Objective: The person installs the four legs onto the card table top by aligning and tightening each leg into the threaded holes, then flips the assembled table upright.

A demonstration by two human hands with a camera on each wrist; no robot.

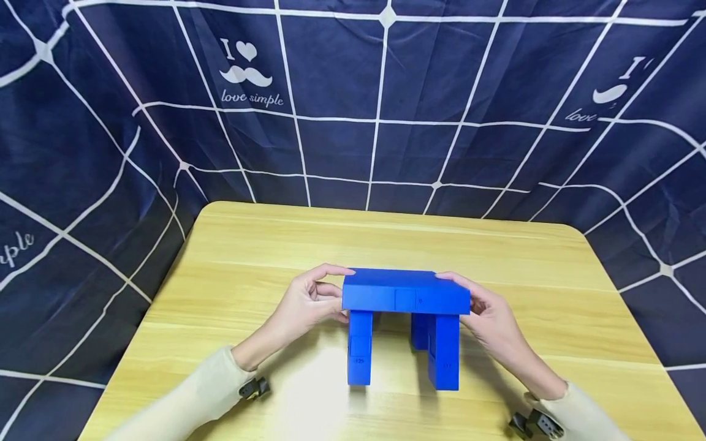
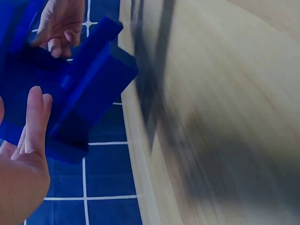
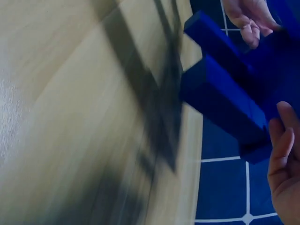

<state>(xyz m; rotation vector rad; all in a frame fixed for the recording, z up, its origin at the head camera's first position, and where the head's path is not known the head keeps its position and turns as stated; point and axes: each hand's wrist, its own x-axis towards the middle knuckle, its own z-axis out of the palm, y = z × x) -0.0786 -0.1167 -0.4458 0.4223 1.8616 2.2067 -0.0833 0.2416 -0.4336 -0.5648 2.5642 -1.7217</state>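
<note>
A blue block structure, a flat slab (image 1: 405, 291) on upright legs (image 1: 360, 355), stands at the near middle of the wooden table (image 1: 386, 239). My left hand (image 1: 317, 300) holds the slab's left end, index finger arched over the top corner. At the right end my right hand (image 1: 485, 312) grips it with fingers curled on the top edge. In the left wrist view the blue legs (image 2: 89, 89) stick out sideways beside my left hand (image 2: 28, 140). The right wrist view shows the same legs (image 3: 225, 98) beside my right hand (image 3: 286, 159). I cannot tell whether the legs touch the table.
A dark blue curtain (image 1: 353, 92) with white lines hangs behind and around the table. The table's far edge (image 1: 386, 211) meets it. Black camera mounts sit at both wrists (image 1: 254, 388). Both wrist views are blurred.
</note>
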